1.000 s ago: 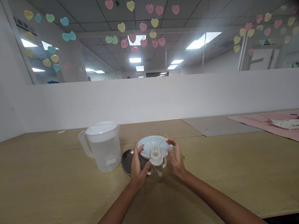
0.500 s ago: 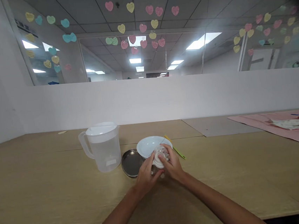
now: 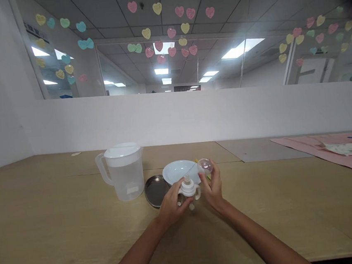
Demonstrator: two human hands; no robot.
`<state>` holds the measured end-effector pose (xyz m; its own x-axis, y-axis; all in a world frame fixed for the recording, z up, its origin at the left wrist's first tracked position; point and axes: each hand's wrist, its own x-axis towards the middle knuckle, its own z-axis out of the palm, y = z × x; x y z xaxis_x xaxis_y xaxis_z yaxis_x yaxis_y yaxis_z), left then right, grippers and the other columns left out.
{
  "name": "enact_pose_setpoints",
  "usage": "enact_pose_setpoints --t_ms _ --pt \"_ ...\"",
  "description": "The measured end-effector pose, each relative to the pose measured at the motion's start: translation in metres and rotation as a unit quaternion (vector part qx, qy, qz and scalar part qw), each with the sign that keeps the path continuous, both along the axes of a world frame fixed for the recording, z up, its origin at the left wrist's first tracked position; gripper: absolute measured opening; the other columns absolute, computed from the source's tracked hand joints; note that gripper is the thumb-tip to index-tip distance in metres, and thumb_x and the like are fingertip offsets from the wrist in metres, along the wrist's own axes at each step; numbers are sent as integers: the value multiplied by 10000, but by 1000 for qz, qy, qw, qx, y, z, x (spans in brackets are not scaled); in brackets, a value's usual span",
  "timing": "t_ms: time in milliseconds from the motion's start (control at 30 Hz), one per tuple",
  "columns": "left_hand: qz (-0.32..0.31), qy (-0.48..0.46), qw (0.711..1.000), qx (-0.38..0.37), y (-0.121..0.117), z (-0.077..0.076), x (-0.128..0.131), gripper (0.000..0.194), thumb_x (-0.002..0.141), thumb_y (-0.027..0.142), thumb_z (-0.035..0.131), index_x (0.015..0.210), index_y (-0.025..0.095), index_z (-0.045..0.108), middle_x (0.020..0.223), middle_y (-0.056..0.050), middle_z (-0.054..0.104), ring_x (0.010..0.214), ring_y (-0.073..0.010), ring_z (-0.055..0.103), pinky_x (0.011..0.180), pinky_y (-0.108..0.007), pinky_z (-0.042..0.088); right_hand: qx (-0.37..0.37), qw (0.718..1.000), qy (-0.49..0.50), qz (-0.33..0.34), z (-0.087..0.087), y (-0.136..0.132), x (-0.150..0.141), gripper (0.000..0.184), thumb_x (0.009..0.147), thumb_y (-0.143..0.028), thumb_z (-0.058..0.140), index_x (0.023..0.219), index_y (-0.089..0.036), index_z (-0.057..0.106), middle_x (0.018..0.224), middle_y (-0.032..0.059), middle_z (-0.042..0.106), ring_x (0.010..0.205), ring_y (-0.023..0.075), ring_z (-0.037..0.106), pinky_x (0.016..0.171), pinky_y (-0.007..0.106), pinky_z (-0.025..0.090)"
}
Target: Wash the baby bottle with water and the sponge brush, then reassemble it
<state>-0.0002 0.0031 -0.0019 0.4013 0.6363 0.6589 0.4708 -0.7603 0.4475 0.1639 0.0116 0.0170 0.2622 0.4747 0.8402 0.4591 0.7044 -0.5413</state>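
Fingers of my left hand (image 3: 172, 203) are wrapped round a baby bottle (image 3: 188, 187) with a white collar, a side handle and a clear teat on top. The bottle's lower part is mostly hidden by my hand. My right hand (image 3: 212, 186) grips a clear dome-shaped bottle cap (image 3: 204, 166), apart from the bottle and to its upper right. Just behind the bottle stands a white bowl (image 3: 173, 171). A green-handled brush (image 3: 209, 177) lies beyond my right hand, mostly covered by it.
A translucent pitcher (image 3: 125, 174) with a white lid stands at the left, apparently with water inside. Between it and my left hand lies a round dark metal tray (image 3: 155, 192). On the far right a pink cloth (image 3: 302, 147) carries a pale fabric item (image 3: 348, 148) and a pen.
My right hand has lifted the clear cap off the bottle and moved it up and right, baring the teat. My left hand still holds the bottle. The view has shifted slightly.
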Motion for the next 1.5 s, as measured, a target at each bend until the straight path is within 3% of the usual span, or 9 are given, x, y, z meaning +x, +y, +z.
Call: enact_pose_setpoints --t_ms 133,300,533,767,967,1133,1300,1500 --pt "0 2 1000 0 2 -1 -1 546 784 381 490 1260 170 327 1257 -111 458 1158 -206 430 976 -367 355 -93 991 -87 44 -1 19 8 401 762 -225 463 1160 -211 420 1133 94 459 929 199 506 821 394 426" --pt "2 10 1000 -2 3 -1 -2 546 781 389 488 1254 165 330 1249 -116 463 1150 -207 438 968 -372 362 -167 971 -144 92 -8 32 17 515 623 -73 412 1113 -222 457 1086 55 479 815 160 512 778 366 443" --pt "5 6 1000 5 1 1 -2 536 776 384 492 1247 172 350 1235 -112 481 1135 -215 455 950 -375 383 -141 949 -234 155 3 22 19 543 601 -28 314 1067 -233 505 1105 25 492 974 164 471 883 365 385" --pt "10 9 1000 1 3 -2 -2 538 777 378 492 1250 175 338 1237 -114 475 1137 -214 450 957 -378 374 -140 941 -264 160 -1 28 23 377 804 -145 316 1122 -235 497 1177 34 476 1098 165 423 950 378 333" --pt "8 3 1000 2 3 -2 -2 534 774 384 495 1243 175 347 1234 -109 479 1135 -210 453 955 -369 374 -154 941 -268 140 1 23 21 322 890 -334 283 1031 -230 553 1100 44 524 1005 168 488 887 346 371" --pt "6 5 1000 10 4 -3 -3 541 775 376 499 1247 169 335 1247 -109 469 1147 -202 443 964 -359 368 -173 936 -286 108 1 20 18 394 906 -337 214 810 -178 561 824 46 589 777 162 535 750 319 402" --pt "5 7 1000 14 3 -2 -3 537 773 377 502 1242 170 343 1237 -109 477 1139 -204 450 961 -355 370 -126 940 -317 16 1 19 19 383 898 -297 243 767 -186 586 743 42 603 776 179 531 893 411 287" --pt "4 -4 1000 -10 2 -3 -2 556 766 354 506 1256 160 328 1241 -113 465 1124 -211 455 947 -358 376 -91 944 -288 134 3 2 4 304 795 -411 471 984 -180 525 955 71 557 898 205 480 822 353 353"
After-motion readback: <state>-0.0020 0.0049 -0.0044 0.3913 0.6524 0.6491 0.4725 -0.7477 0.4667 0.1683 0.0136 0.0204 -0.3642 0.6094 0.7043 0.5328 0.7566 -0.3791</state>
